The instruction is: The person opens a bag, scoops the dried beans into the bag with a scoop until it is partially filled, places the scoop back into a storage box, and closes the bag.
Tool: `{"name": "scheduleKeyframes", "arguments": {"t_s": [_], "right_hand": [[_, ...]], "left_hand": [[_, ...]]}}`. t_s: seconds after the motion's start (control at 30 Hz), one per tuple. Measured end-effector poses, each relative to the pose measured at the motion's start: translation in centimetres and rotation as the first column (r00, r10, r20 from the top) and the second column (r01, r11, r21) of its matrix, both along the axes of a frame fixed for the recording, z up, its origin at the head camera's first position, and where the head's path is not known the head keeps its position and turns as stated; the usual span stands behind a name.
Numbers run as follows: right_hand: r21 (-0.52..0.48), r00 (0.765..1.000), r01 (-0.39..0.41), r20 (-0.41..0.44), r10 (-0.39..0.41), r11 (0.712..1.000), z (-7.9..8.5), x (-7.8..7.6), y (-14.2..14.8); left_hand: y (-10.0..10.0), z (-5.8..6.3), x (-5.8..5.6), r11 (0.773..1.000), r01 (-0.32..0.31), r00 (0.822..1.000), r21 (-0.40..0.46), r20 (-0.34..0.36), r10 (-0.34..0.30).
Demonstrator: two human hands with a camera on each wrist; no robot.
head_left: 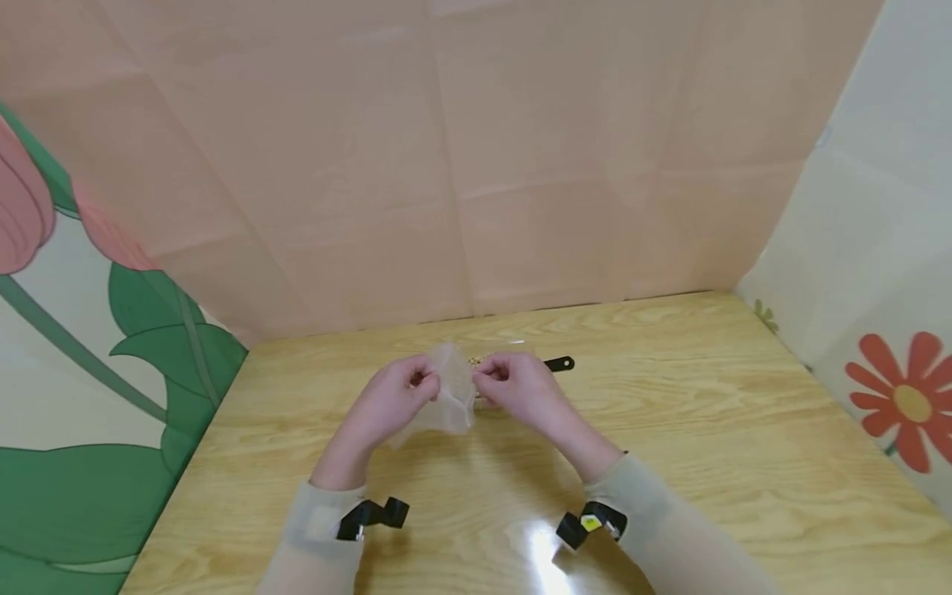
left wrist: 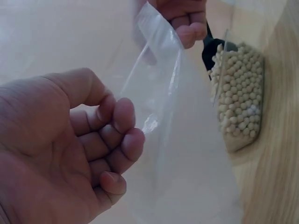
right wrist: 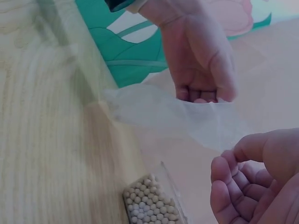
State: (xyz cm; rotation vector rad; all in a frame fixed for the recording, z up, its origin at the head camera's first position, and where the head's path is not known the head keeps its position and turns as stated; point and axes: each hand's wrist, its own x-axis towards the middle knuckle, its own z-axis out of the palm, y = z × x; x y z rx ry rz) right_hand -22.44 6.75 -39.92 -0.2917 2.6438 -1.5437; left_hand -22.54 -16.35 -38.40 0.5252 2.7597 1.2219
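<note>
A thin translucent plastic bag [head_left: 450, 395] hangs between the two hands above the table. The left hand [head_left: 397, 395] pinches one side of it between thumb and fingertips. On the opposite side, the right hand [head_left: 521, 388] pinches the bag's edge with thumb and index finger, its other fingers curled. In the left wrist view the film [left wrist: 187, 154] drapes down past the left fingertips. Behind the hands stands a clear box [right wrist: 175, 192] filled with small round cream-coloured balls [left wrist: 240, 93], partly covered by the bag and right hand in the head view.
A black handle [head_left: 559, 364] with a hole at its end sticks out at the right of the box; its other end reaches in among the balls. The wood-grain table [head_left: 706, 430] meets a pink-covered wall [head_left: 521, 207] at the back.
</note>
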Motion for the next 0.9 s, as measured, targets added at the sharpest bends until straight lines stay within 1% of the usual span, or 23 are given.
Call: {"name": "scheduleKeyframes", "arguments": {"t_s": [0.17,0.27,0.37,0.47,0.63,0.73,0.9], "right_hand": [[-0.018,0.999,-0.01,0.037,0.01,1.0,0.2,-0.2,0.4],[-0.002,0.999,-0.005,0.037,0.006,1.0,0.3,-0.3,0.7],[0.032,1.0,0.001,0.022,-0.001,0.999,0.3,-0.5,1.1],[0.055,1.0,-0.003,0.013,0.002,0.998,0.3,-0.6,1.4],[0.041,1.0,-0.019,0.007,0.019,0.999,0.4,-0.7,1.7],[0.025,0.999,-0.035,-0.015,0.036,0.999,0.4,-0.7,1.8],[0.006,0.998,-0.045,-0.05,0.045,0.999,0.2,-0.6,1.6]], "left_hand": [[-0.4,0.3,0.1,0.999,0.012,1.0,-0.029,-0.015,-0.013],[-0.8,0.6,0.3,0.999,-0.006,1.0,-0.04,-0.01,0.006],[-1.3,1.0,0.5,0.999,-0.024,1.0,-0.048,0.002,0.024],[-1.8,1.4,0.7,0.998,-0.021,1.0,-0.055,0.019,0.022],[-2.6,2.0,0.9,0.998,-0.03,0.998,-0.064,0.055,0.033],[-3.0,2.3,1.0,0.998,-0.038,0.996,-0.058,0.073,0.042],[-2.9,2.5,1.1,0.998,-0.048,0.997,-0.043,0.063,0.051]]}}
